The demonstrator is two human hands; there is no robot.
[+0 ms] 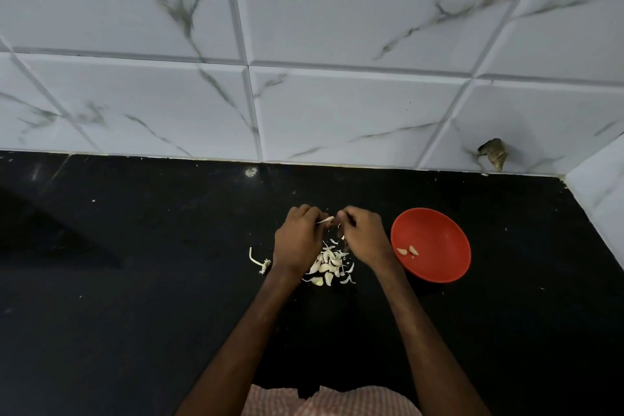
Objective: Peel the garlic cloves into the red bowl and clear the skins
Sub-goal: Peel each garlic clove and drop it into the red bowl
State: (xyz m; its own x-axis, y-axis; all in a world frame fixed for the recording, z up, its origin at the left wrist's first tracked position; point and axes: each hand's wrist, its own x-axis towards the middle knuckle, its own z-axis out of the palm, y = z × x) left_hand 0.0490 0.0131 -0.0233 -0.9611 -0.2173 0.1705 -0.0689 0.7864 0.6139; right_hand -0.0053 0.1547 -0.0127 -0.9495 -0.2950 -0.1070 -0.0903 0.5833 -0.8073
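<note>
Clearly, both hands meet over the black bench (135, 280), a little in front of the tiled wall (337, 44). The left hand (299, 240) has its fingers (312, 213) curled, and it pinches one garlic clove (326, 220) between thumb and fingertips. The clove lies almost level, with its pale tip toward the other hand. The right hand (363, 236) also has curled fingers (351, 214), and its thumb and first finger close on the end of the same clove, so the two hands are very close together at this point. Whether a piece of skin is loose there I cannot tell, because the detail is too small.

Directly under the hands, on the bench, lies a pile of cloves and skins (329, 265), whitish, partly covered by the left wrist. Left of this pile, apart from it, lies a garlic stem (260, 262) with a root end. The red bowl (439, 230) stands upright on the bench, just beside the right hand on its right side. Inside it, near the left wall, lie two peeled cloves (408, 251) and a small crumb beside them. On the wall, far to the right and low on one tile, there is a rough hole (493, 152). At the bottom edge a checked cloth (331, 402) on the person shows between the forearms.
</note>
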